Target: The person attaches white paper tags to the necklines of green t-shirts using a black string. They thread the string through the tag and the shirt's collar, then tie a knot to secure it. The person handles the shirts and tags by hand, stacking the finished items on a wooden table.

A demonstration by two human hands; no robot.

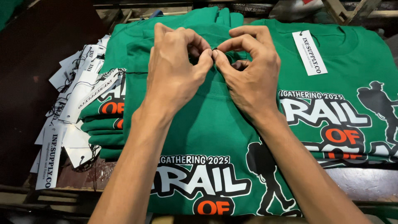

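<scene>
Now both hands (213, 62) pinch shirt (207, 124) collar; tags (70, 108) crowd left.

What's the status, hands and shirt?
Left hand and right hand pinch together at green shirt collar. Loose white tags piled left. Nothing blocking.

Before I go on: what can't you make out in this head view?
- What the left hand and right hand pinch at the collar of the top shirt: too small, covered by fingertips.
- That shirt's print: cut off by the bottom edge and crossed by both forearms.
- The right shirt: its print runs off the right edge.
- The tag pile: overlapping, count unclear.
- Stuff along the top edge: dark, cropped.
</scene>
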